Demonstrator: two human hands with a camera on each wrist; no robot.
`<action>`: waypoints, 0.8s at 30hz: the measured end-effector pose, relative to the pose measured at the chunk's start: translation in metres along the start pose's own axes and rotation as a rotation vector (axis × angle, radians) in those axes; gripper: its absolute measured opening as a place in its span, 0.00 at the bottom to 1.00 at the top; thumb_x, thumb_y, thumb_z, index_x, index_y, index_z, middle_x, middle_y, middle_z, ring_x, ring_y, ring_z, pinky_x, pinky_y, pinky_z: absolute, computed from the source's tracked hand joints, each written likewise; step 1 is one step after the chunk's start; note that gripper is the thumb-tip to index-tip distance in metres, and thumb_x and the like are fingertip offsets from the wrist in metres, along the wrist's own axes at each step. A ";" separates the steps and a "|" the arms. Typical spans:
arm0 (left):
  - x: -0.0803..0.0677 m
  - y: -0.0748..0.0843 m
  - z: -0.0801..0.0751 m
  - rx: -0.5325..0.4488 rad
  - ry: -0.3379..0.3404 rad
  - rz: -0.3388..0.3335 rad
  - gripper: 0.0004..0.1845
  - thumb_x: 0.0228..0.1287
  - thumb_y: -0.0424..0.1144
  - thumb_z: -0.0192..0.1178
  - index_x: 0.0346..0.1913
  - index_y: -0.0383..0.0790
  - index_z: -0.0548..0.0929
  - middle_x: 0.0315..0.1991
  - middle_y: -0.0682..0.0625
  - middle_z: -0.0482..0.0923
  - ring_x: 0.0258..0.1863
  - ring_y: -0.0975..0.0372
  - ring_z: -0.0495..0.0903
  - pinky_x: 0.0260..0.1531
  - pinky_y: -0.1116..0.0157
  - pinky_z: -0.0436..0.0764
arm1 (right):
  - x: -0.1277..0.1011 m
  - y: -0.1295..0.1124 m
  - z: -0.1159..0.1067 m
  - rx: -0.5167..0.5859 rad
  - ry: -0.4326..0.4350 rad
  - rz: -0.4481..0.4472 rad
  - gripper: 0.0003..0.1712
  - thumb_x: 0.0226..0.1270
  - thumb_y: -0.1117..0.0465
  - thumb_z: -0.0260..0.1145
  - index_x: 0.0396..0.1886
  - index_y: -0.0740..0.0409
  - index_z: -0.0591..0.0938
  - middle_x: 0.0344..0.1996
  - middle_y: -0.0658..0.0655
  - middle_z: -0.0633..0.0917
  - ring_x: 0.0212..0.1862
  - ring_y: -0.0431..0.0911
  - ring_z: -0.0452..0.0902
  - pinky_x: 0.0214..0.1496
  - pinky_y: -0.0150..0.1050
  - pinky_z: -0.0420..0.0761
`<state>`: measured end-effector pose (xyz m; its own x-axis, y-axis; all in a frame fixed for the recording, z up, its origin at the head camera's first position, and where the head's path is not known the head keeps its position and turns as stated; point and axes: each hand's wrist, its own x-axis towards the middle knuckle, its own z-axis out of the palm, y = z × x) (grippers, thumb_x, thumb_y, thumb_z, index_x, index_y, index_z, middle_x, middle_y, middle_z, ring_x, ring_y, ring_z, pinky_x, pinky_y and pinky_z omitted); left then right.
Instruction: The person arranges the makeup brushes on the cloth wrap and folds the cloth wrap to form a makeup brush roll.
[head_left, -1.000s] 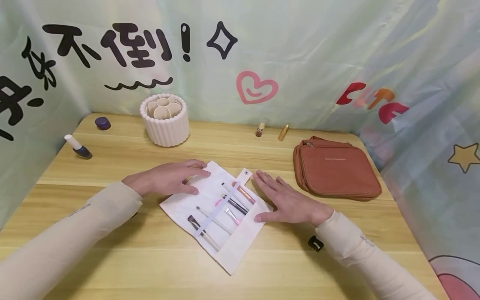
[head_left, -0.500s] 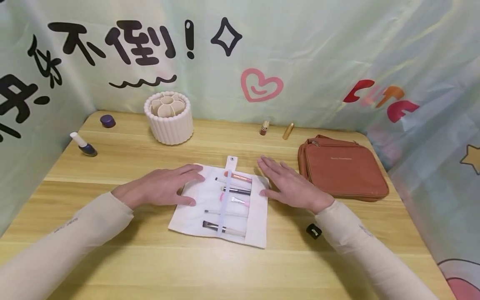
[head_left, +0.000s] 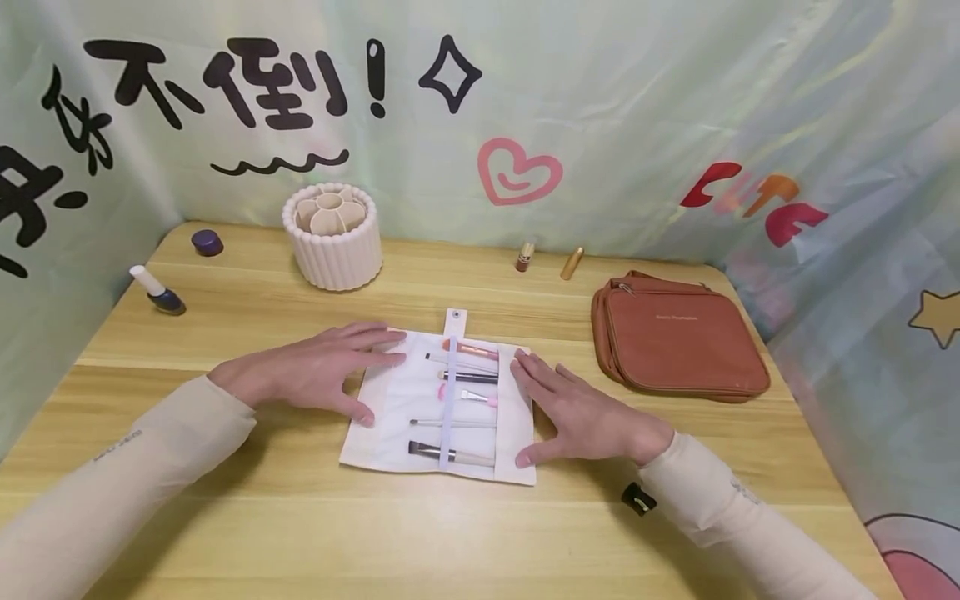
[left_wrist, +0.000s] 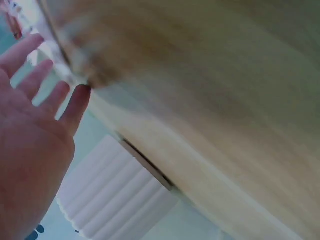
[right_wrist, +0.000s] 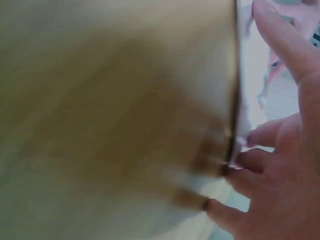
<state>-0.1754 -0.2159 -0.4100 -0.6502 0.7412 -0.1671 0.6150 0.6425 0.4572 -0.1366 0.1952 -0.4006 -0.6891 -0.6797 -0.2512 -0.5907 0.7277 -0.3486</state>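
Observation:
A white fabric makeup brush roll (head_left: 390,446) lies unfolded on the table, its snap tab (head_left: 456,319) pointing away. Several makeup brushes (head_left: 476,459) lie crosswise in it under a pale elastic band (head_left: 448,408), their handle ends tucked in the pocket (head_left: 515,429) on the right. My left hand (head_left: 318,367) rests with spread fingers on the roll's left side. Fingertips and thumb of my right hand (head_left: 588,414) touch the pocket's right side, fingers extended. In the right wrist view the fingers (right_wrist: 247,181) reach the roll's edge.
Behind stands a white ribbed organizer (head_left: 335,250), with a nail polish bottle (head_left: 159,292) and purple jar (head_left: 207,242) to its left. A small bottle (head_left: 524,257) and gold tube (head_left: 572,263) sit at the back. A brown zip bag (head_left: 678,342) lies at right.
The brush roll has turned counterclockwise from a slant, and its tab now points straight away. My right hand has come nearer, its thumb lower on the pocket; my left stays on the left side.

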 end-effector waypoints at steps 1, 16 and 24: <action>-0.001 -0.001 0.000 -0.013 -0.026 0.001 0.51 0.65 0.69 0.71 0.84 0.45 0.69 0.89 0.47 0.53 0.89 0.41 0.47 0.81 0.30 0.54 | 0.000 0.001 0.001 0.001 -0.008 -0.004 0.73 0.65 0.29 0.76 0.90 0.64 0.47 0.90 0.64 0.44 0.90 0.60 0.42 0.87 0.68 0.50; 0.006 0.016 0.007 0.034 -0.081 -0.035 0.56 0.72 0.68 0.65 0.89 0.42 0.52 0.91 0.42 0.40 0.90 0.43 0.41 0.85 0.35 0.45 | 0.012 0.034 -0.020 0.116 -0.119 0.039 0.78 0.60 0.35 0.82 0.90 0.61 0.41 0.91 0.60 0.38 0.90 0.62 0.33 0.84 0.77 0.34; 0.009 0.011 0.005 0.038 -0.085 -0.054 0.60 0.72 0.70 0.64 0.89 0.37 0.47 0.91 0.41 0.39 0.90 0.44 0.42 0.85 0.37 0.46 | 0.014 0.037 -0.019 0.117 -0.109 0.028 0.78 0.61 0.34 0.82 0.90 0.62 0.41 0.91 0.62 0.38 0.90 0.64 0.33 0.83 0.78 0.36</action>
<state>-0.1719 -0.2015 -0.4110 -0.6441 0.7177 -0.2647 0.5975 0.6881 0.4118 -0.1764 0.2142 -0.4003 -0.6512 -0.6697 -0.3568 -0.5144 0.7353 -0.4413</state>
